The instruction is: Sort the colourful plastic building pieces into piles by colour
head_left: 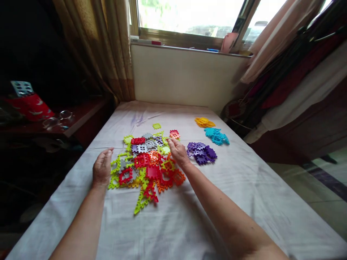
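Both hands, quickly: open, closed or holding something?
Left hand: partly curled beside the mixed pile; hold cannot be told.
Right hand: curled at the pile; hold cannot be told.

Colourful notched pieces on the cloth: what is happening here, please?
A person's bare left hand is beside the left edge of a mixed pile of flat, notched lime, red, orange and grey pieces on a pale cloth. The bare right hand is at the pile's right side. Whether either hand grips a piece is unclear. Farther right lie a purple pile, a light-blue pile and a yellow pile of similar pieces.
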`<state>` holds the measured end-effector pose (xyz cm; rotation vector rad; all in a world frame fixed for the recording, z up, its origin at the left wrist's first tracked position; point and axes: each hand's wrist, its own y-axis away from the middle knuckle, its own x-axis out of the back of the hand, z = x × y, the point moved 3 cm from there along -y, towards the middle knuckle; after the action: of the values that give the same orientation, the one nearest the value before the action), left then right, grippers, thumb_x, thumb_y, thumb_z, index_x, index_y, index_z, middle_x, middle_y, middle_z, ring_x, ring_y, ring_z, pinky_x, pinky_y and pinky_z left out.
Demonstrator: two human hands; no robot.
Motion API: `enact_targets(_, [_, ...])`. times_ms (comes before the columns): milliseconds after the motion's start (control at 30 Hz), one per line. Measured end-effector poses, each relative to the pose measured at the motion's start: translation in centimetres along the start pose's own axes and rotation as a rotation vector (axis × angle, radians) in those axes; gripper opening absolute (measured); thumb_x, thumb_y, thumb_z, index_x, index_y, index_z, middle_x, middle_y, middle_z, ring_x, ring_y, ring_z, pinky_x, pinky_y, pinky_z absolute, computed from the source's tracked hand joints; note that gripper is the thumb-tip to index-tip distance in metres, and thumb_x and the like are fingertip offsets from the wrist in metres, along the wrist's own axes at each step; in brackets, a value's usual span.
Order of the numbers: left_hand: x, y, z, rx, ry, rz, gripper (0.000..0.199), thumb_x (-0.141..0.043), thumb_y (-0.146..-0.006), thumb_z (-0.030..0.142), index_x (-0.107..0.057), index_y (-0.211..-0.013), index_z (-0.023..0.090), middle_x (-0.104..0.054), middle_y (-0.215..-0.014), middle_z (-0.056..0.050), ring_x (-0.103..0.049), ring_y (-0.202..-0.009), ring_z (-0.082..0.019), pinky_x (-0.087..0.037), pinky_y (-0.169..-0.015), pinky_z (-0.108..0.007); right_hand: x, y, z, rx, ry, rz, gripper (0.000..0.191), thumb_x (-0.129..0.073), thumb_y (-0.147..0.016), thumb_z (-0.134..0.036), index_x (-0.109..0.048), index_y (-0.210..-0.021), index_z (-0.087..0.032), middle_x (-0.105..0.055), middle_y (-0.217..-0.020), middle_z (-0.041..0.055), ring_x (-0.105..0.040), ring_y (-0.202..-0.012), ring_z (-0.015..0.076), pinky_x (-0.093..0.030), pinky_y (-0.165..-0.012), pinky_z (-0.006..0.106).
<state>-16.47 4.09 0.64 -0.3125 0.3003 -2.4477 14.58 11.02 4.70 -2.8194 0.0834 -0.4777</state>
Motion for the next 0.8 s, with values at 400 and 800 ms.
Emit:
enact_targets(400, [-0.6,0.9,1.0,0.113,0.156,-0.053,0.054,-0.062,-0.077,0.066,-0.069,-0.104,0.020,-0.070,-0.115,-0.010,-0.064,-0.112,-0.026,-0.057,-0.092,-0.042,-10.9,-0.4,-5.9,0.370,0.825,-0.497,0.039,-0.061,-0.088,-0.052,-0.073,-0.112,-0.024,-0.071,-0.114,0.0091,-0.062,-0.107,0.0242,-0.046,-0.094,0.034])
enact_targets(800, [-0.6,1.0,1.2,0.096,0.112,-0.067,0.057,-0.061,-0.076,0.067,-0.069,-0.105,0.019,-0.069,-0.118,-0.010,-0.065,-0.110,-0.026,-0.056,-0.093,-0.042,-9.8,0.8,-7.5,0.495,0.976,-0.424,0.030,-0.045,-0.099,-0.029,-0.073,-0.102,-0.020,-0.067,-0.118,0.0120,-0.058,-0.108,0.0258,-0.043,-0.091,0.038])
